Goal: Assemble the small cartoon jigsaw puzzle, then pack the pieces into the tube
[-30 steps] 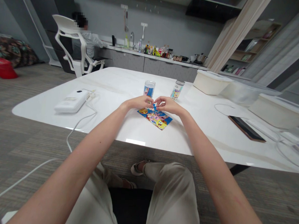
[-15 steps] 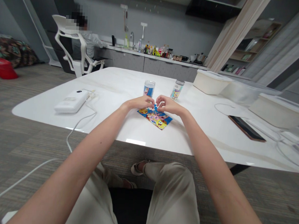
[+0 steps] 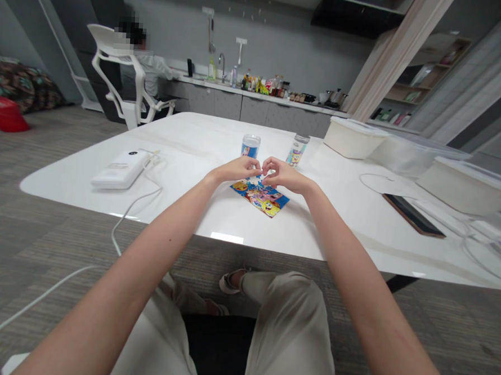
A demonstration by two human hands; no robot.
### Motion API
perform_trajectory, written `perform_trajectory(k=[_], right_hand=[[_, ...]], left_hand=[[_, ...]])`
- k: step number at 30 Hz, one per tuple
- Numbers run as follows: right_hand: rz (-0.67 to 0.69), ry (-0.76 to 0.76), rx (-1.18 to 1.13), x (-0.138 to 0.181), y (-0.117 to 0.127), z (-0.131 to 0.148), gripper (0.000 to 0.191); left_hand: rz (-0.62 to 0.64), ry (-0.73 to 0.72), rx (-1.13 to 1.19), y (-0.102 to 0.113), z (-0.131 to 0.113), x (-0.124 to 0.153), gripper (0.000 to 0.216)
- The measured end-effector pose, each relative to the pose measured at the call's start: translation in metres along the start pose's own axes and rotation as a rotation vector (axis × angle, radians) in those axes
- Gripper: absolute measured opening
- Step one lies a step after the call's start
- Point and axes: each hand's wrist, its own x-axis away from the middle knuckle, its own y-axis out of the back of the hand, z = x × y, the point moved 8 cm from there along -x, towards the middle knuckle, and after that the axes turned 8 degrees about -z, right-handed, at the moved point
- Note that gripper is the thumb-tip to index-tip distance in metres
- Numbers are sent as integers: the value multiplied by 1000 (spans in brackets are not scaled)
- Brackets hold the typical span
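A colourful cartoon jigsaw puzzle [image 3: 263,199], blue, yellow and pink, lies flat near the front of the white table. Over its far edge, my left hand [image 3: 245,169] is closed with thumb and fingers together. Close beside it, my right hand [image 3: 282,174] curls its thumb and forefinger toward each other. The fingertips of both hands nearly meet. Whatever is between them is too small to make out. Just behind my left hand stands a clear cylinder with a blue cartoon print [image 3: 251,146]. A similar printed canister [image 3: 298,149] stands behind my right hand.
A white device [image 3: 121,169] with a cable lies to the left. On the right are a dark phone [image 3: 412,214], loose cables and lidded cream boxes [image 3: 356,138]. A person sits in a white chair [image 3: 134,69] by the kitchen counter [image 3: 222,86].
My hands have shifted slightly up from the puzzle, and the blue piece seen between the fingertips before is now less visible. The puzzle and both canisters stay in place.
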Motion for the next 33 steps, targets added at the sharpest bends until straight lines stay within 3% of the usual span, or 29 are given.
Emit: perform_trajectory(k=[3, 6, 11, 16, 21, 26, 33], right_hand=[[5, 2, -37, 0, 1, 1, 37], [-57, 37, 21, -4, 6, -2, 27], [-141, 73, 429, -12, 16, -16, 16], [-149, 147, 703, -12, 17, -15, 17], [-101, 125, 742, -10, 17, -11, 15], [38, 52, 718, -7, 15, -20, 33], [30, 59, 737, -7, 14, -20, 19]], left_hand=[[-66, 13, 51, 9, 2, -1, 36], [-43, 23, 45, 8, 6, -1, 36], [70, 0, -113, -5, 15, 0, 35], [81, -2, -213, -4, 16, 0, 34], [118, 32, -259, 8, 18, 5, 32], [203, 136, -288, 13, 24, 13, 49], [231, 127, -268, 8, 25, 12, 46]])
